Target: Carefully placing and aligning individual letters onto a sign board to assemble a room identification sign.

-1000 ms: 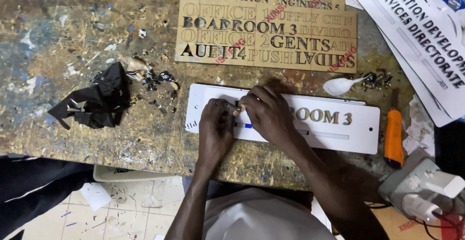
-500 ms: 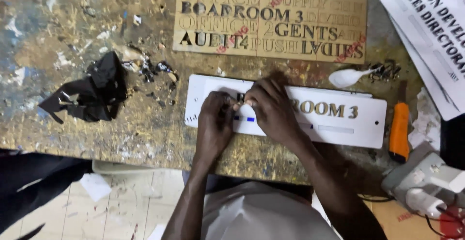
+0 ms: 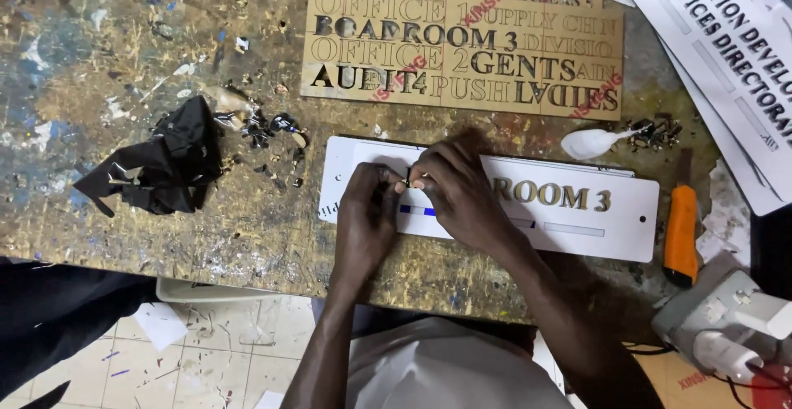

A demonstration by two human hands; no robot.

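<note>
A white rectangular sign plate [image 3: 627, 226] with gold letters on its right half lies on the worn workbench. Both hands meet over its left half. My left hand [image 3: 367, 215] rests on the plate with its fingers curled toward the middle. My right hand [image 3: 458, 190] pinches a small dark letter piece [image 3: 409, 181] between fingertips, right against the left hand's fingers. A short blue strip [image 3: 417, 210] shows on the plate just below the fingers. Whatever lies under the hands is hidden.
A tan cut-out letter sheet [image 3: 462, 50] lies beyond the plate. Crumpled black film scraps [image 3: 161, 165] sit at the left. An orange utility knife [image 3: 681, 234] lies right of the plate, a white spoon-like tool [image 3: 590, 142] above it, white printed signs [image 3: 726, 62] at far right, a power adapter [image 3: 726, 326] at lower right.
The hands stay together on the plate's left half with only slight finger shifts. The view has drifted a little.
</note>
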